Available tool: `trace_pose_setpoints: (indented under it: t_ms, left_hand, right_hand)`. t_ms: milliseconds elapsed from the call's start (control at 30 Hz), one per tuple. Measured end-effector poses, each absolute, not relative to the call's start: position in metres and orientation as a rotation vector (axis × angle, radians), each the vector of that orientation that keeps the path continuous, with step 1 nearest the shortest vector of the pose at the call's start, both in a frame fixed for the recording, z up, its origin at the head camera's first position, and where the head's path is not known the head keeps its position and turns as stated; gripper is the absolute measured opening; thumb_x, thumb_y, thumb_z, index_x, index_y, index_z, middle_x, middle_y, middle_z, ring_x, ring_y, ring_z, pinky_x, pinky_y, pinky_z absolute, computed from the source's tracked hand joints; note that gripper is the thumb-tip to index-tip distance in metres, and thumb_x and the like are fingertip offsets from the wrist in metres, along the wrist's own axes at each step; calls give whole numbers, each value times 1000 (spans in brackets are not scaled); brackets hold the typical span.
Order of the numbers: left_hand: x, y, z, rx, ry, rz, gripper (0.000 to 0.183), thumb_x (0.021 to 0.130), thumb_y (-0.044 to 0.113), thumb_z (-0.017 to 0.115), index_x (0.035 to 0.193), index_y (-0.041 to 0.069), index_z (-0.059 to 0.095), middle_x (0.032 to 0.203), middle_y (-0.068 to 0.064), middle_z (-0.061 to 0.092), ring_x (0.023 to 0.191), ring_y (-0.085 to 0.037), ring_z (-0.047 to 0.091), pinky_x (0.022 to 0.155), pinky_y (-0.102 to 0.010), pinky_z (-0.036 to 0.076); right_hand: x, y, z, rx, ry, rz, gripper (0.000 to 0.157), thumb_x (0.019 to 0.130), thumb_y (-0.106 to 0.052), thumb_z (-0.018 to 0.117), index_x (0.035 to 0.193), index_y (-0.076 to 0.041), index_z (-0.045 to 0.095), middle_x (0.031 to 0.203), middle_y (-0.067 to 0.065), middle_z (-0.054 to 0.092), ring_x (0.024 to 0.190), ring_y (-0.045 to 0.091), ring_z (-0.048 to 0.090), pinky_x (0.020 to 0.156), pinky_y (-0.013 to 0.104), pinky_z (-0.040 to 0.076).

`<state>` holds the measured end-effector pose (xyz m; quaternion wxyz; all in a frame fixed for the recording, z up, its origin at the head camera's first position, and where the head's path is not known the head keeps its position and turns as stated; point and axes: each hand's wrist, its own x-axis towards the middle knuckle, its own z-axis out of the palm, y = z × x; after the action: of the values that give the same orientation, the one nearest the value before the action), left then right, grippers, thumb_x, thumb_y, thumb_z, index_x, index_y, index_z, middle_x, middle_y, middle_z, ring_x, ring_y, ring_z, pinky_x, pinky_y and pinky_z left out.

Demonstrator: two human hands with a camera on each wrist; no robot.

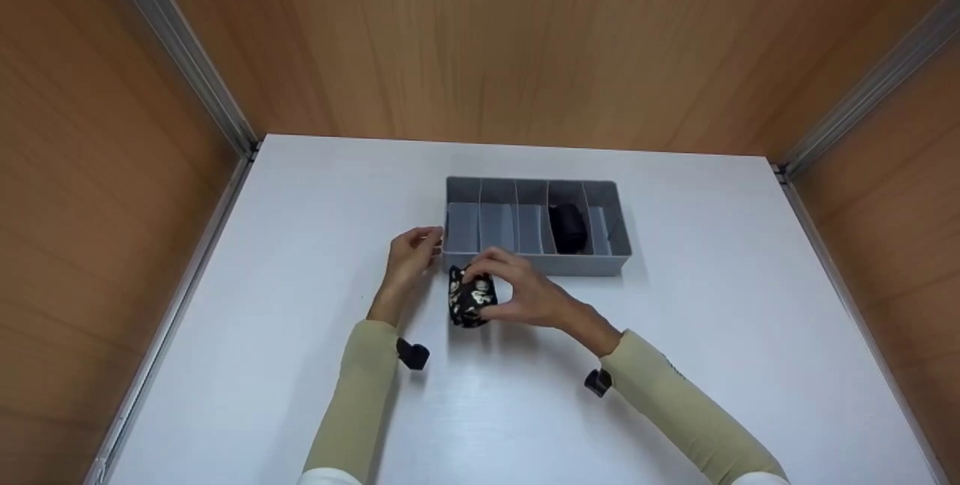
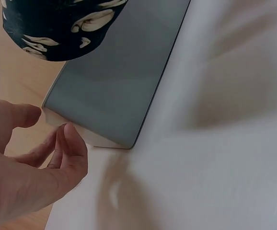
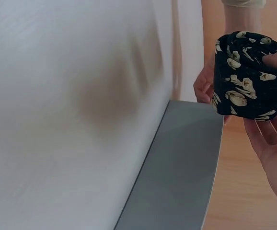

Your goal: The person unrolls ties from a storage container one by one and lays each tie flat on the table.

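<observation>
Sitting between the right fingers (image 1: 496, 266) is patterned cloth (image 1: 471, 299).

tray (image 1: 463, 226) open above, front wall (image 1: 577, 266) blocking

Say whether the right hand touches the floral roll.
Touching. The right wrist view shows the right hand gripping the floral roll, thumb pressed on it.

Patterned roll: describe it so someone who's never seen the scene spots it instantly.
On the white table, find the gray five-compartment box. Just off its near side, toward the left end in the head view, the right hand grips the patterned roll. Pale flowers on its dark surface set it apart from the plain dark roll inside the box.
</observation>
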<state>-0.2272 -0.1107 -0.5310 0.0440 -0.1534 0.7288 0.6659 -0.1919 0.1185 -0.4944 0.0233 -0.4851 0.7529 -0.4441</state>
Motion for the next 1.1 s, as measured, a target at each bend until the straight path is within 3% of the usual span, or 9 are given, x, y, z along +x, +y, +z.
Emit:
trace_pose_setpoints:
  t_ms: [300, 500, 1100]
  left_hand:
    - [-214, -120, -532, -453, 2217, 2072, 38, 103, 27, 63, 124, -4, 67, 110, -18, 70, 100, -28, 67, 79, -30, 55]
    - [-205, -127, -533, -438, 2208, 2107, 39, 104, 25, 63, 124, -7, 66, 114, -24, 68, 94, -24, 66, 83, -32, 56]
    - [-172, -146, -534, -397, 2275, 2120, 31, 104, 19, 63, 120, -6, 68, 104, -22, 69, 87, -22, 65, 78, -28, 56]
  right_hand:
    - [-192, 110, -500, -1495, 2344, -1341, 42, 86, -9, 82, 125, -13, 66, 128, 5, 57, 117, 19, 57, 99, 37, 49]
    - [-192, 103, -502, -1489, 2335, -1345, 42, 85, -7, 81, 124, -10, 66, 127, 7, 57, 118, 20, 57, 99, 37, 49]
    - [-195, 81, -509, -1473, 2386, -1329, 40, 85, -7, 79, 123, -9, 66, 125, 8, 58, 115, 18, 57, 98, 33, 50]
